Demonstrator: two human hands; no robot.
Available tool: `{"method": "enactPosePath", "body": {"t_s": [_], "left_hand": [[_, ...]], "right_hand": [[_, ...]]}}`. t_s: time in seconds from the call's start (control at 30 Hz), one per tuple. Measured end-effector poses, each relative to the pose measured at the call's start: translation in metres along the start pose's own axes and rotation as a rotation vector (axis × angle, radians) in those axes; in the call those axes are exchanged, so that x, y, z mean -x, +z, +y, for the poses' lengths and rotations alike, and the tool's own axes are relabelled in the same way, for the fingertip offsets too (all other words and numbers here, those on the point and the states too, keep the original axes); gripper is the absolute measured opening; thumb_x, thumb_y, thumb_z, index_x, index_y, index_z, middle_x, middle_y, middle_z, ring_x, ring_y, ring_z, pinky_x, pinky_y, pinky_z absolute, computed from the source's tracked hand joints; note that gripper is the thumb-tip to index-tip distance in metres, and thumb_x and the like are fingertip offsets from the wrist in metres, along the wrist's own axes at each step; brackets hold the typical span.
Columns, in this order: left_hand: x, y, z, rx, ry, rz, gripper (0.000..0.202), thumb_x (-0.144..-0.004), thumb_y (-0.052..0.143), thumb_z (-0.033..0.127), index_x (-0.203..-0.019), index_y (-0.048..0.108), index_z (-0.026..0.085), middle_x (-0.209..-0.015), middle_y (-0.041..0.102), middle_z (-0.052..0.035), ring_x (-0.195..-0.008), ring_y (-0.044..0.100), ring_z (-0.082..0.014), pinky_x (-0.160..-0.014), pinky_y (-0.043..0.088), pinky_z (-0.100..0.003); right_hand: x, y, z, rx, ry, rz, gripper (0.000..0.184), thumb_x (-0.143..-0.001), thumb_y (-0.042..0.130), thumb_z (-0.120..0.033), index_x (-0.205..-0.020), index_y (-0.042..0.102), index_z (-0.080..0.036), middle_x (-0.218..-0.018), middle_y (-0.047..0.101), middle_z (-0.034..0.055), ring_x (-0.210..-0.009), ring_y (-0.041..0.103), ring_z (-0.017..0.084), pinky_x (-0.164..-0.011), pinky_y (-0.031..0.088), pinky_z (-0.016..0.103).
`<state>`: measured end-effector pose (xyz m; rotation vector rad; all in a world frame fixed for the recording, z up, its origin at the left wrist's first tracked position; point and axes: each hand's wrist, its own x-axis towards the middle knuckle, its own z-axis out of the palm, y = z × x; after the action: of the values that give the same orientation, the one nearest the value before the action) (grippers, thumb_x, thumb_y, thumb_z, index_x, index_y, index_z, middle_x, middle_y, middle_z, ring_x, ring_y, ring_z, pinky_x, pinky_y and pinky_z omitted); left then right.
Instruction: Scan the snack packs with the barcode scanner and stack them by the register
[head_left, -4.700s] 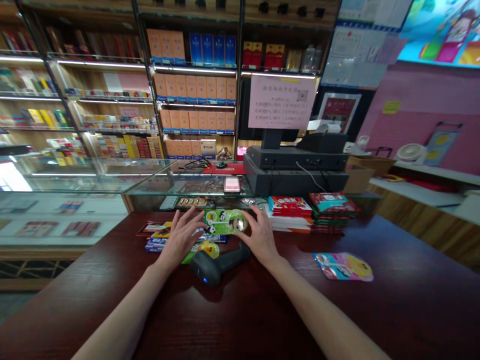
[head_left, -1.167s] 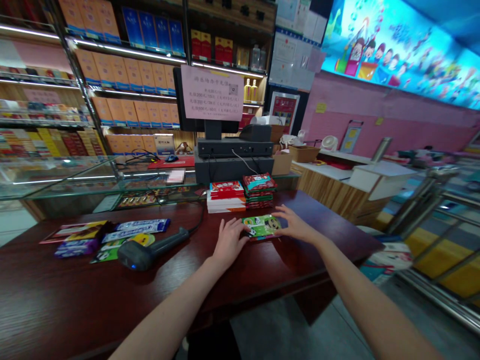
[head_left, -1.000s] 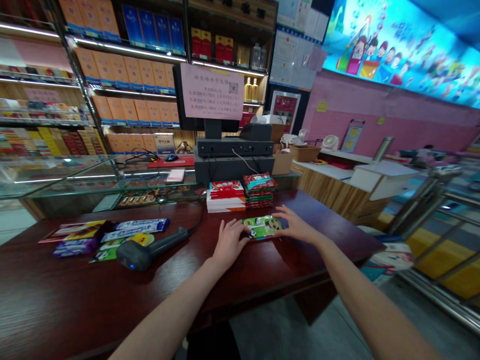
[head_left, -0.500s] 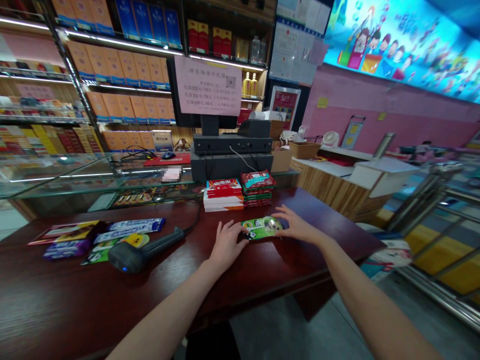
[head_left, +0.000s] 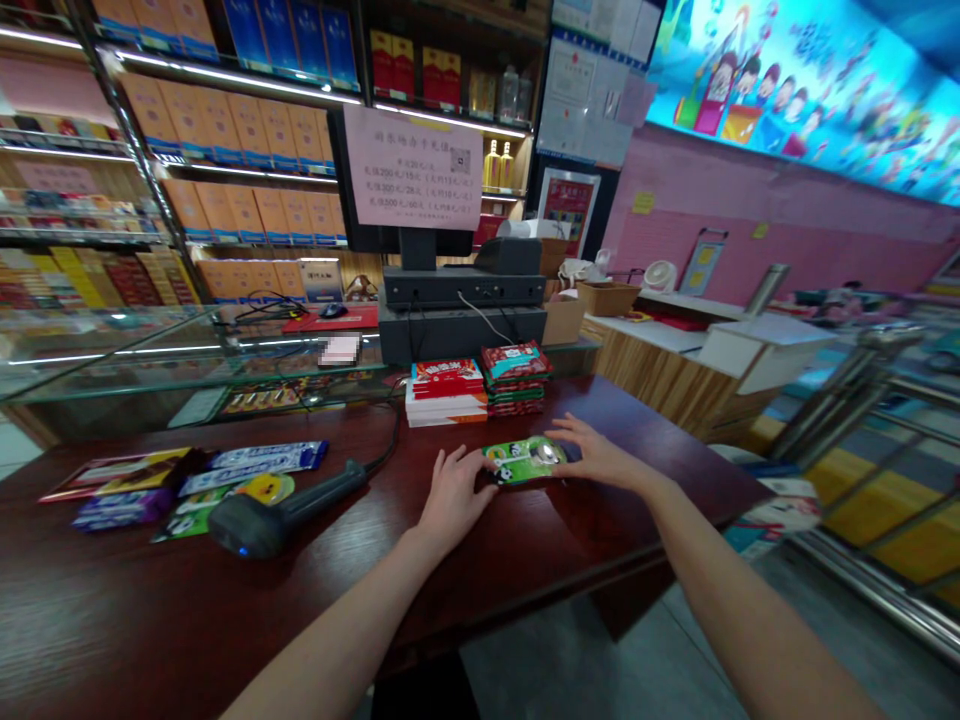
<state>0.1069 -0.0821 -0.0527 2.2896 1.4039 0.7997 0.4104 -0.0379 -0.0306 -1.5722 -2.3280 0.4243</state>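
A green card pack (head_left: pixel 519 463) with black-and-white pictures and a round shiny bubble at its right end lies at the right of the dark red table, between my hands. My left hand (head_left: pixel 455 492) pinches its left edge. Thumb and fingers of my right hand (head_left: pixel 596 452) close on its right end. Just behind the pack stand a stack of red-and-white packets (head_left: pixel 448 393) and a pile of red-and-green packets (head_left: pixel 516 378). To the left lies a black barcode scanner (head_left: pixel 259 520) with a small blue light, partly over another green pack (head_left: pixel 193 515) with a yellow round top.
Blue-and-white wrapped bars (head_left: pixel 255 465), a purple packet (head_left: pixel 120 508) and a brown-and-gold packet (head_left: pixel 150 470) lie at the table's left. A scanner cord (head_left: pixel 390 440) runs back toward the till (head_left: pixel 461 290). Behind stands a glass counter (head_left: pixel 150 370); metal railings (head_left: pixel 862 420) are at the right.
Both hands keep their hold on the green pack, which has barely moved. The view has shifted slightly, and the things at the left appear a little further left and lower.
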Motion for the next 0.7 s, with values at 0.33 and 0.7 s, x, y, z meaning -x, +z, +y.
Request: {"method": "enactPosePath", "body": {"t_s": [0.33, 0.7], "left_hand": [[0.001, -0.008, 0.004, -0.023, -0.017, 0.003, 0.033, -0.082, 0.072, 0.024, -0.114, 0.067, 0.026, -0.143, 0.059, -0.0068, -0.145, 0.038, -0.0343, -0.119, 0.026, -0.058], [0.009, -0.027, 0.007, -0.075, -0.031, -0.046, 0.030, -0.083, 0.069, 0.026, -0.113, 0.068, 0.026, -0.143, 0.060, -0.0051, -0.144, 0.040, -0.0347, -0.119, 0.030, -0.056]], "right_hand": [[-0.005, -0.006, -0.003, 0.022, -0.009, 0.019, 0.078, -0.070, 0.079, -0.058, -0.136, 0.062, -0.020, -0.155, 0.044, 0.0170, -0.150, 0.026, 0.040, -0.120, 0.024, 0.062], [-0.026, 0.001, -0.049, -0.010, -0.176, 0.020, 0.060, -0.084, 0.069, -0.054, -0.134, 0.064, -0.020, -0.152, 0.048, 0.0166, -0.150, 0.029, 0.037, -0.120, 0.026, 0.059]]}}
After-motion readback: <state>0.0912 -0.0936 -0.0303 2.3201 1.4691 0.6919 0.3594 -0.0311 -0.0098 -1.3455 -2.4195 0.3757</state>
